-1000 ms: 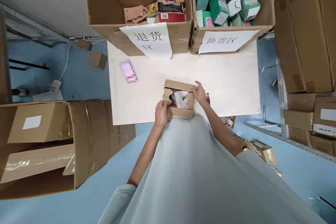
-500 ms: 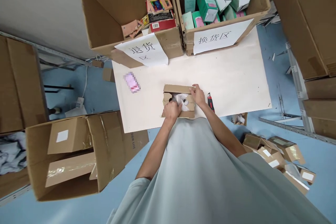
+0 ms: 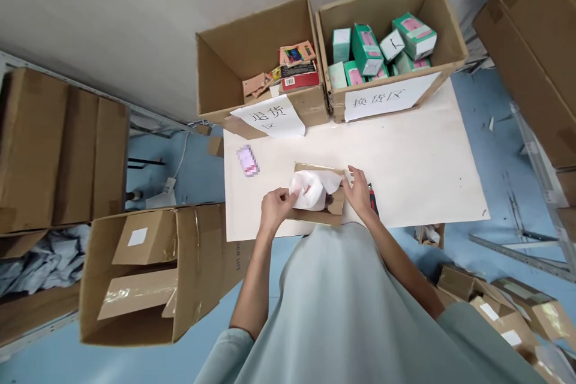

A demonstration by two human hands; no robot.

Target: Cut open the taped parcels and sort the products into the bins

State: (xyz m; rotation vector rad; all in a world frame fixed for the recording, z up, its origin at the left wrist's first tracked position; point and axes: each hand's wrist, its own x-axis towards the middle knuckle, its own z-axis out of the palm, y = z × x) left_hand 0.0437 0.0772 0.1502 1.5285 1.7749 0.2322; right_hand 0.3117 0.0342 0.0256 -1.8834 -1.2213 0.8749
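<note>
A small cardboard box (image 3: pixel 335 216) lies with its top open near the front edge of the white table. A bundle in white soft wrapping (image 3: pixel 310 189) sits in its opening, raised over the rim; what is inside the wrapping is hidden. My left hand (image 3: pixel 276 207) grips the bundle's left end, with the thumb on the wrapping. At the other side, my right hand (image 3: pixel 359 193) has the loose tail of the wrapping by thumb and finger. A red and black box cutter (image 3: pixel 373 201) lies beside the right wrist, partly hidden by it.
Two big cartons with paper signs stand at the back: the left carton (image 3: pixel 252 63) holds flat packs, the right carton (image 3: pixel 382 3) green boxes. A pixelated pink item (image 3: pixel 248 161) lies on the table (image 3: pixel 418 162). On the floor are a carton (image 3: pixel 198 276) and several small boxes (image 3: pixel 499 309).
The white bundle has come up out of the box's opening, and its wrapping is spread toward my right hand. My left hand has moved to its left end. The camera view has shifted.
</note>
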